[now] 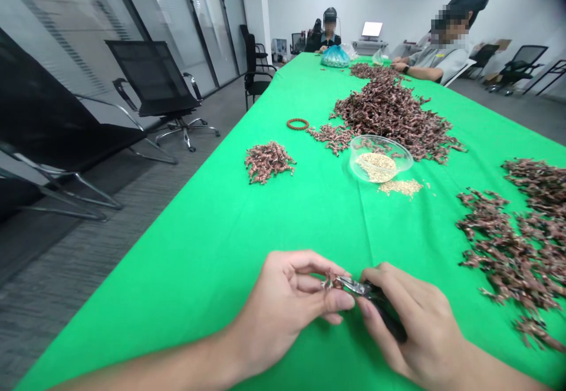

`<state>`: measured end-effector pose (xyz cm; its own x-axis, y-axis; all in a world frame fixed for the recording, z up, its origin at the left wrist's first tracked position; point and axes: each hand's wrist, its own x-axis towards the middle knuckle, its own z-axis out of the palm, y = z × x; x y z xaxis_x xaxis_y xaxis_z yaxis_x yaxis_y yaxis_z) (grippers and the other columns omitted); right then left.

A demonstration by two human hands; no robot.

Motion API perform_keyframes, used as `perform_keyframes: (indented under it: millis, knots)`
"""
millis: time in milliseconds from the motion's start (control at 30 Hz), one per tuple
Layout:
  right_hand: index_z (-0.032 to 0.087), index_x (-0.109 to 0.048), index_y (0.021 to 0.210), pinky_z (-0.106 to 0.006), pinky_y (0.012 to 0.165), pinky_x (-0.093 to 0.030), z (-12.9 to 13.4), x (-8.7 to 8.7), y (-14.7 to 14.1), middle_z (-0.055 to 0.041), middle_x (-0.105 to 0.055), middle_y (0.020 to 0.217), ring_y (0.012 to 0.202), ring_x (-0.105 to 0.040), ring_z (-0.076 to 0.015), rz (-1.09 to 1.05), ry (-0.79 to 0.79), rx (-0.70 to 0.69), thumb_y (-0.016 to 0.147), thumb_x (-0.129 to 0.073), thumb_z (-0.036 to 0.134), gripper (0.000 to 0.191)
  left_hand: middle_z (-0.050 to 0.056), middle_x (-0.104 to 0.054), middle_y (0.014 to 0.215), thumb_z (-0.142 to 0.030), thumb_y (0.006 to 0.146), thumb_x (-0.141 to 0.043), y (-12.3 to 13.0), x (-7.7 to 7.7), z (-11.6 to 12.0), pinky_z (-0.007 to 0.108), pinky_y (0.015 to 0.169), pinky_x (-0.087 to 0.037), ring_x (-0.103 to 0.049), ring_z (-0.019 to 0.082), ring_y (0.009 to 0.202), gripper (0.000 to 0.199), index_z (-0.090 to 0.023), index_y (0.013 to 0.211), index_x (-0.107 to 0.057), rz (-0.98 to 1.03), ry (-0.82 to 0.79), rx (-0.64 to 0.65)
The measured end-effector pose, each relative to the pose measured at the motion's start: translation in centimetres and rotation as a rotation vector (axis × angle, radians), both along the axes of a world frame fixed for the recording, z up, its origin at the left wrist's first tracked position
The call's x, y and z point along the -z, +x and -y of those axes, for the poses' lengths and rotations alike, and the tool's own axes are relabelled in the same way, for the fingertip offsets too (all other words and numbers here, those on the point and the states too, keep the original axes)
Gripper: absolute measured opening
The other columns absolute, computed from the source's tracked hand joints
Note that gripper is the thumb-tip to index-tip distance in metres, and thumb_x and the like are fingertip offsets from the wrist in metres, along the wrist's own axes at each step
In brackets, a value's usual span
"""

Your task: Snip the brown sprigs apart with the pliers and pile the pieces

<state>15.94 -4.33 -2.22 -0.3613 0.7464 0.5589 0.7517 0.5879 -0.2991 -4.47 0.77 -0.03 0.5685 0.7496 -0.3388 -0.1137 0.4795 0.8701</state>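
Observation:
My left hand (294, 296) is closed, pinching a small coppery-brown piece (329, 282) with thin limb-like ends between thumb and fingers. In my right hand (415, 314) is a pair of pliers with black handles (387, 314), and their metal jaws (351, 285) meet the piece at my left fingertips. Whether the jaws grip it or only touch it, I cannot tell. Beyond my hands a clear plastic bowl (354, 173) holds many tiny gold-coloured bits. More gold bits (402, 187) lie spilled beside it on the green cloth.
Similar coppery pieces form a small heap (268, 162) at left, a large heap (389, 114) beyond the bowl and scattered heaps (508, 249) at right. A brown ring (298, 124) and blue bag (335, 56) lie farther off. Two people sit at the green-covered table (212, 249); chairs (150, 78) stand left.

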Motion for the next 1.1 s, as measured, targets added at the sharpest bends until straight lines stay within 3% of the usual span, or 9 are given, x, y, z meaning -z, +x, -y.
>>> perform_keyframes:
  millis: [333, 567, 833, 1100]
  knots:
    - [0.011, -0.055, 0.101, -0.027, 0.049, -0.042, 0.0, -0.4, 0.1, -0.0055, -0.057, 0.072, 0.059, -0.051, -0.0148, 0.094, 0.087, -0.004, 0.091, -0.057, 0.020, 0.014, 0.011, -0.079, 0.089, -0.024, 0.071, -0.085, -0.2, -0.7, -0.5, 0.020, 0.053, -0.059, -0.072, 0.016, 0.072, 0.027, -0.009, 0.090, -0.073, -0.005, -0.040, 0.063]
    - [0.008, -0.058, 0.105, -0.030, 0.057, -0.050, 0.1, -0.4, 0.7, -0.0118, -0.065, 0.080, 0.069, -0.059, -0.0197, 0.186, 0.174, -0.015, 0.085, -0.066, 0.021, 0.025, 0.011, -0.079, 0.083, -0.023, 0.074, -0.082, -0.6, -0.9, -0.9, 0.016, 0.046, -0.054, -0.073, 0.018, 0.071, 0.023, -0.010, 0.091, -0.072, 0.033, -0.047, 0.203]
    - [0.012, -0.055, 0.108, -0.027, 0.052, -0.048, 0.1, -1.3, 0.7, -0.0069, -0.064, 0.077, 0.060, -0.056, -0.0156, 0.014, 0.083, -0.036, 0.087, -0.056, 0.019, 0.022, 0.011, -0.076, 0.107, -0.028, 0.079, -0.079, -0.2, -1.3, -0.6, 0.023, 0.065, -0.056, -0.072, 0.020, 0.089, 0.027, -0.015, 0.100, -0.066, -0.007, 0.010, 0.140]
    - [0.013, -0.052, 0.105, -0.027, 0.053, -0.046, 0.3, -1.0, 0.7, -0.0066, -0.061, 0.076, 0.062, -0.056, -0.0157, -0.045, 0.034, -0.044, 0.087, -0.054, 0.016, 0.018, 0.009, -0.077, 0.108, -0.021, 0.085, -0.073, -0.4, -1.5, -0.7, 0.030, 0.091, -0.050, -0.070, 0.017, 0.097, 0.021, -0.016, 0.103, -0.064, -0.034, 0.180, 0.124]
